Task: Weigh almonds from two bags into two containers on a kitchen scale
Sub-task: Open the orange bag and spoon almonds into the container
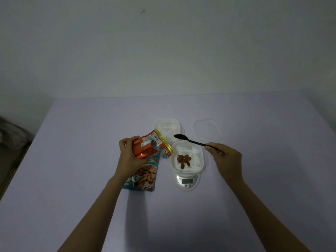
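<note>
My left hand (128, 155) grips an orange foil almond bag (149, 144), tilted with its yellow-edged mouth toward the right. Under it a teal almond bag (143, 176) lies flat on the table. My right hand (226, 157) holds a black spoon (189, 140) by its handle, with the empty bowl pointing left above the containers. A white container (187, 157) with a slotted insert sits on the white kitchen scale (187, 181) and holds several almonds (184, 159). A second white container (168, 129) stands behind it, with nothing inside.
A clear lid (208, 130) lies at the back right of the pale lilac table (91, 135). The table's left edge drops to a dark floor with a grey cloth (11, 131). A plain wall rises behind.
</note>
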